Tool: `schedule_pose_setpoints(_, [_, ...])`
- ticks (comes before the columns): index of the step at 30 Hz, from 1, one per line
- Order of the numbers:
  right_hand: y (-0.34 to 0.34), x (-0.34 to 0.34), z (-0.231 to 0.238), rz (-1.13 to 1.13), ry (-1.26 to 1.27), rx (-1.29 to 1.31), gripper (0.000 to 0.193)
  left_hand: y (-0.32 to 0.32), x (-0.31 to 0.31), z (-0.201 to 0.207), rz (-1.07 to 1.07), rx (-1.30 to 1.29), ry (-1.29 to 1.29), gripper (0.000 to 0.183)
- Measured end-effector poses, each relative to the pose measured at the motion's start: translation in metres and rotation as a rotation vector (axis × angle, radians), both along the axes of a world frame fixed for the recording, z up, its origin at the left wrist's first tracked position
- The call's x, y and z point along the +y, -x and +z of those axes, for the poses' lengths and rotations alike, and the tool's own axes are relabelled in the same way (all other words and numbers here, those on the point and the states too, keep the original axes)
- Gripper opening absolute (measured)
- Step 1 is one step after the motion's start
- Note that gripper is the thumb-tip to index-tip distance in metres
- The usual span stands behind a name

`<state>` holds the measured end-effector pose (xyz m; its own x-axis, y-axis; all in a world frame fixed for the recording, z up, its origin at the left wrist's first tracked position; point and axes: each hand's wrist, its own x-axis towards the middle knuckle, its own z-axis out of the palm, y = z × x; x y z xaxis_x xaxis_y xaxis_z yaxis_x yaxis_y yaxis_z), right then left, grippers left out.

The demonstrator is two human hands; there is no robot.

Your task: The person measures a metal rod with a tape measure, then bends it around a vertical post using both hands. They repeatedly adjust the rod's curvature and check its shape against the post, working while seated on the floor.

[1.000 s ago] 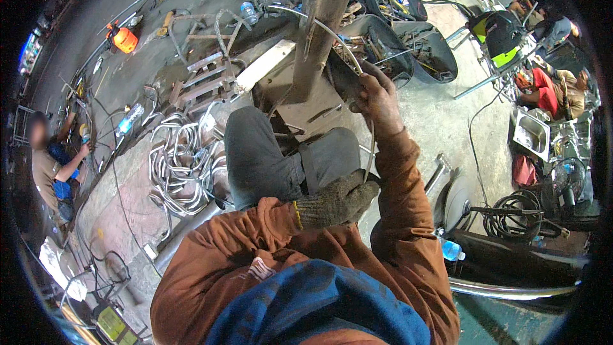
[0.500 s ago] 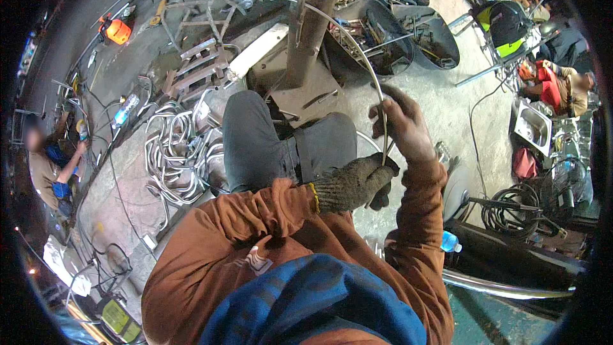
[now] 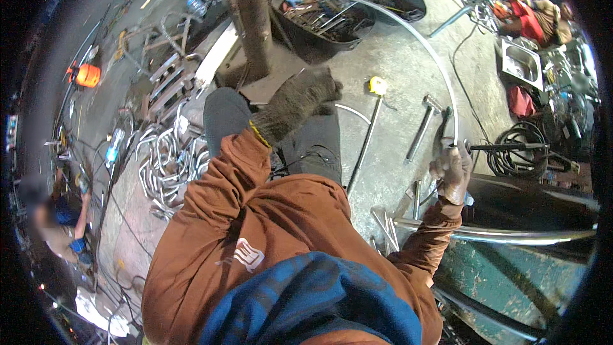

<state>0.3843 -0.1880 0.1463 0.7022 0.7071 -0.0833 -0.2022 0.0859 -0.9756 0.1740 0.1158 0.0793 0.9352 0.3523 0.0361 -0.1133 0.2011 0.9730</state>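
Note:
My right hand (image 3: 454, 172), out to the right, is closed around the lower end of a thin, pale curved rod (image 3: 429, 41). The rod arcs up and leftward over the floor toward a dark tub. My left hand (image 3: 299, 103), in a dark knitted glove, is raised over my knees beside a brown metal post (image 3: 249, 19). Its fingers are curled, and what they hold, if anything, is hidden. On the floor between my hands lie a yellow tape measure (image 3: 378, 85) touching a long thin bar (image 3: 365, 144), and a hammer (image 3: 423, 129).
Dark tubs of metal parts (image 3: 322, 9) stand ahead. Bent metal tubes (image 3: 169, 166) are heaped at left. A shiny curved tube (image 3: 511, 235) and coiled black cable (image 3: 520, 150) are at right, near a metal sink (image 3: 522, 62). Other people sit at far left and far right.
My hands, close together before, are now apart. The right has moved right and down, taking the rod with it; the left has moved up and left. The view has shifted, uncovering the tape measure and hammer.

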Motion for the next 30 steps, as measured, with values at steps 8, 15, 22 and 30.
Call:
schedule_pose_setpoints(8, [0.007, 0.095, 0.002, 0.482, 0.283, -0.219, 0.033, 0.024, 0.040, 0.068, 0.466, -0.337, 0.244, 0.031])
schedule_pose_setpoints(15, [-0.031, 0.179, 0.016, 0.954, -0.320, 0.424, 0.081, 0.113, 0.090, 0.060, 0.927, -0.519, 0.295, 0.025])
schedule_pose_setpoints(22, [0.012, 0.253, -0.010, 0.582, -0.329, 0.247, 0.037, 0.160, 0.078, 0.038, 1.182, -0.180, 0.234, 0.026])
schedule_pose_setpoints(30, [0.026, 0.285, -0.014, 0.500, -0.308, 0.188, 0.032, 0.172, 0.058, 0.016, 1.077, -0.390, 0.495, 0.025])
